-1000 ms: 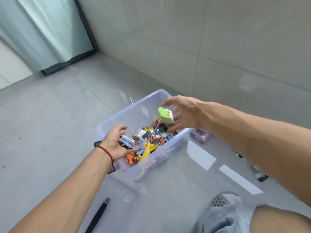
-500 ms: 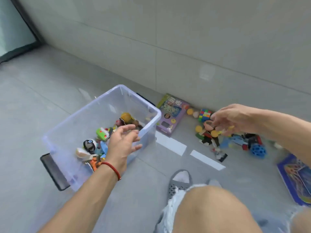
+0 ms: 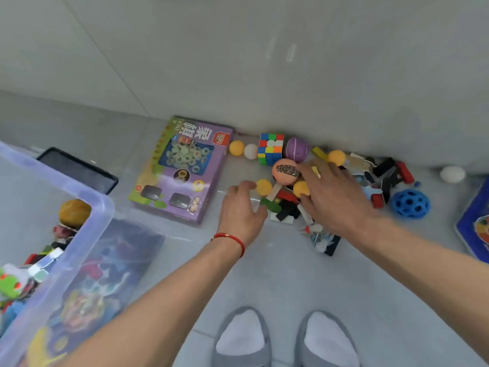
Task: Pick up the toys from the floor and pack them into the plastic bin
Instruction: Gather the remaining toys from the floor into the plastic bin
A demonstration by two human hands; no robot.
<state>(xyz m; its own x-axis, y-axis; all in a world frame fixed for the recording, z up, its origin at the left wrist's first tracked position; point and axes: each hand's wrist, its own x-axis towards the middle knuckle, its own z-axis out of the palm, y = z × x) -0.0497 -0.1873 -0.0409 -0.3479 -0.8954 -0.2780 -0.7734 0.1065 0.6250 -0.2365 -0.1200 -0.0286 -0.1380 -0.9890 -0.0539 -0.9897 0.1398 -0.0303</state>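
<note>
A clear plastic bin (image 3: 99, 207) at the left holds several toys. A heap of toys lies on the floor by the wall: a colour cube (image 3: 270, 149), a purple ball (image 3: 296, 149), an orange printed ball (image 3: 285, 172), yellow balls (image 3: 263, 187), dark blocks (image 3: 287, 207) and a blue holed ball (image 3: 410, 203). My left hand (image 3: 242, 210) reaches low over the floor, fingers relaxed, its tips beside a yellow ball. My right hand (image 3: 334, 197) hovers spread over the middle of the heap, fingers extended; whether it touches anything is hidden.
A purple game box (image 3: 182, 168) lies between the bin and the heap. A black tablet-like slab (image 3: 79, 170) lies behind the bin. A blue box (image 3: 473, 226) is at the right edge, a white ball (image 3: 452, 174) near the wall. My slippered feet (image 3: 285, 340) stand below.
The view swung right from the bin to the heap. My left hand left the bin and came down beside the toys. My right hand lowered over the heap.
</note>
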